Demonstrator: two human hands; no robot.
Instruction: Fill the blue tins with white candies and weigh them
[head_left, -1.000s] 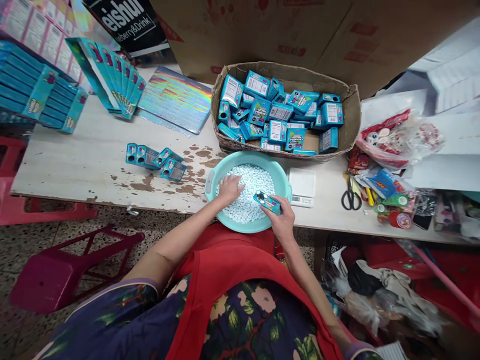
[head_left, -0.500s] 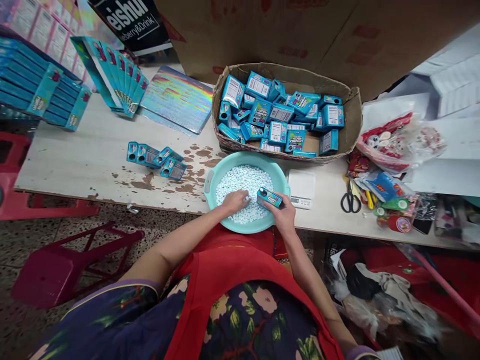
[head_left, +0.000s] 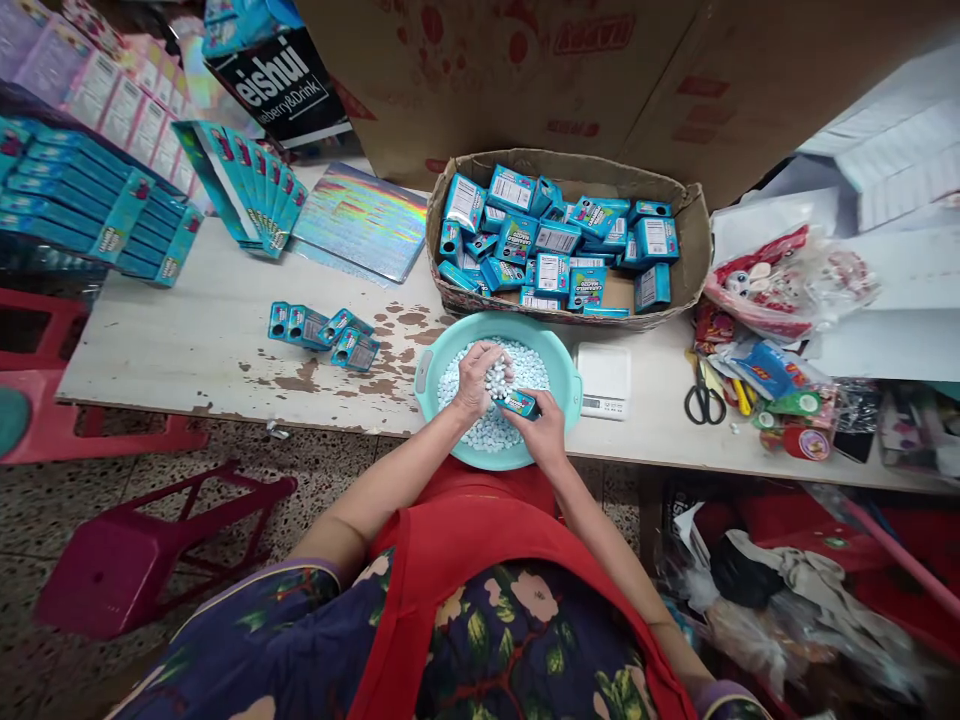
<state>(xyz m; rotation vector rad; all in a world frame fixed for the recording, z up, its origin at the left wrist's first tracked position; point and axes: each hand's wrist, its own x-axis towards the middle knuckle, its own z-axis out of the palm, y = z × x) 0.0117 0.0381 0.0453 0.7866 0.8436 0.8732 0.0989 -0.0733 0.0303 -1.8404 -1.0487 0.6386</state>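
Observation:
A round turquoise basin at the table's front edge contains many small white candies. Above them my left hand is cupped around a heap of the candies. My right hand holds a small blue box tilted over the basin, its upper end against the candies in my left hand. Behind the basin is a cardboard tray with several blue boxes in it. Several more blue boxes stand on the table to the left.
Right of the basin sits a white scale, then black-handled scissors and bagged items. Silvery sheets and flat blue cartons lie at the back left. A pink stool stands on the floor at left.
My left hand has risen from the candies with a heap in it and moved towards the box. My right hand has shifted the box left. The whole view has shifted slightly.

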